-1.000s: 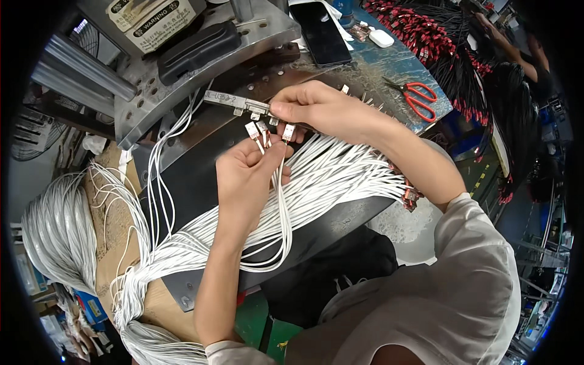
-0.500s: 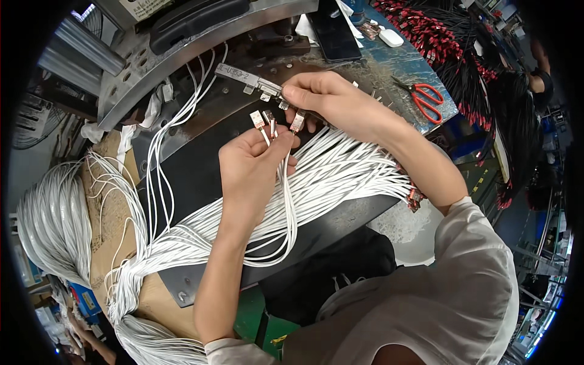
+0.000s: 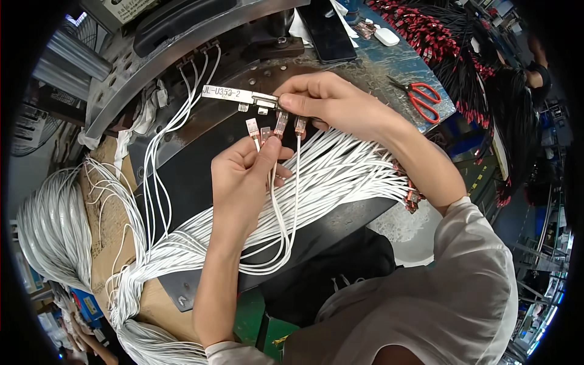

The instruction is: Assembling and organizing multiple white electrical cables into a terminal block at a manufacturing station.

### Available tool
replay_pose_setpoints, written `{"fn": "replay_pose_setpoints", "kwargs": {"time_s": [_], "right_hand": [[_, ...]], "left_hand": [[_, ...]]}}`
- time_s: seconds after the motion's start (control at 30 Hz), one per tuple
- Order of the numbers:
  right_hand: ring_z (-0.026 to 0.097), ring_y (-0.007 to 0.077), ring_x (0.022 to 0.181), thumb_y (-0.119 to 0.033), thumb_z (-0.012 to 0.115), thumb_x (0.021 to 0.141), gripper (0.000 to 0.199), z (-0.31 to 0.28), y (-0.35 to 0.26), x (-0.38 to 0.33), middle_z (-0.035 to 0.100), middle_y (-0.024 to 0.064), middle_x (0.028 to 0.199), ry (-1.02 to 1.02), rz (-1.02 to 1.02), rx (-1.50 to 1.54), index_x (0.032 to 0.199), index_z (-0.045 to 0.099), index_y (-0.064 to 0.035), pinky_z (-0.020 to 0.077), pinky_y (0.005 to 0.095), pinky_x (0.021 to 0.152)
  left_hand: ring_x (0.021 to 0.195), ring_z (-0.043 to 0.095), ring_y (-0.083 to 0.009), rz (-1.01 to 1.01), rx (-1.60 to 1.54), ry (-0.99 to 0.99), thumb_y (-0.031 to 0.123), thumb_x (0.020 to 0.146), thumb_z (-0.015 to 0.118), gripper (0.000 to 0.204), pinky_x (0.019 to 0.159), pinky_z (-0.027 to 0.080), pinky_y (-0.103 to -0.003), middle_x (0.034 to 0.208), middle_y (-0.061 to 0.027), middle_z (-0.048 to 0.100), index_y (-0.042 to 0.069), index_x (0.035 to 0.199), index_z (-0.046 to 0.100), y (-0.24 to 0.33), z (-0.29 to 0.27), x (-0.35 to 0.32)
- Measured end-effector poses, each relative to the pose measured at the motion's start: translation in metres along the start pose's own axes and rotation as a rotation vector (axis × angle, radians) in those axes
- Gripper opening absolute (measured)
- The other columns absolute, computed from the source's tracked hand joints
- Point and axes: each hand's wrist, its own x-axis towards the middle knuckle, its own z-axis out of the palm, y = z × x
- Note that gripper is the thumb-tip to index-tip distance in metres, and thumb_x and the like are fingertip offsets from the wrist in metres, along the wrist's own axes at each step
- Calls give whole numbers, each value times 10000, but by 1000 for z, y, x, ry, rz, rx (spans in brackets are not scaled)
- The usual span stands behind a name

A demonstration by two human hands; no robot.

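My right hand [image 3: 340,103] grips the right end of a narrow metal fixture bar [image 3: 222,93], thumb in front; small metal tabs stick out below the bar. One USB plug [image 3: 300,126] stands at the bar's right end, its white cable hanging straight down, free of my left fingers. My left hand [image 3: 239,176] pinches several white cables just below their plugs. Of these, one USB plug [image 3: 281,123] touches the bar's lower edge; whether it is seated I cannot tell. Two others, including a pale USB plug [image 3: 252,127], point up from my left fingers.
A thick bundle of white cables [image 3: 340,164] lies under my hands across a dark plate [image 3: 316,234]. Several cables run up into a metal machine [image 3: 103,115]. Red-handled scissors [image 3: 424,102], a black phone [image 3: 328,33] and a white case [image 3: 387,38] lie beyond. Coiled cable [image 3: 52,225] sits left.
The bar has turned more level and shifted left. One plug that was at my left fingertips now stands at the bar's right end, and another is raised against the bar.
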Motion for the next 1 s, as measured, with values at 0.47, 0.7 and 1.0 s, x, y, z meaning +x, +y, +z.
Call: {"fn": "replay_pose_setpoints", "kwargs": {"time_s": [0.47,0.7,1.0], "right_hand": [[564,33,708,-250,608,1006,305,-5,2,-1,651,-10,863,-187,-75,-25,1172,648,2,406,200,569],[600,67,749,-207,627,993,278,-7,2,-1,662,25,872,-178,-93,-10,1146,656,25,504,233,662],[617,69,774,-133,748,894,336,-8,-3,-3,705,64,958,-213,-50,-101,1178,658,22,499,227,642]], "left_hand": [[664,605,-69,-59,-107,-62,150,959,675,183,615,548,-232,798,-32,669,-8,884,730,1,-13,4],[696,627,-83,-61,-93,-119,141,941,693,160,622,574,-244,817,-42,676,-12,917,737,0,-14,5],[693,625,-79,-91,-131,-72,152,935,704,183,605,564,-228,829,-50,689,-24,905,743,11,-14,1]]}}
